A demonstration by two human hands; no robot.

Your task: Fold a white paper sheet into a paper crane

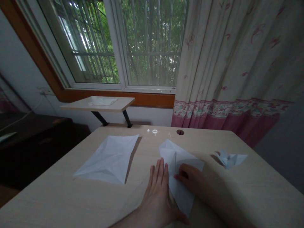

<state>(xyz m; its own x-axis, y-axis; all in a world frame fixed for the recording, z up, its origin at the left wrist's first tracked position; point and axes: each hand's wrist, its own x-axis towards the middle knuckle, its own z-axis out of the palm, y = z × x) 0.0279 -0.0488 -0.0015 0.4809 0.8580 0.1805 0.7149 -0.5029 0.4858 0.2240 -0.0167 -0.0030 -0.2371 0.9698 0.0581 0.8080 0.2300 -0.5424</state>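
A folded sheet of white paper (169, 152) lies on the desk in front of me, with a crease line near its middle. My left hand (158, 196) is flat along its left edge, fingers stretched out and pointing away from me, thumb at the paper's near end. My right hand (190, 179) rests on the right part of the paper with its fingers curled; whether they pinch any of it cannot be made out. To the left lies a larger creased white sheet (109, 160), opened out. A small folded paper shape (229, 158) stands at the right.
The pale desk (95, 202) has a round cable hole (180, 132) near its back edge. A raised shelf (125, 103) at the back left holds some white paper (102, 101). Behind are a barred window and a curtain (213, 63).
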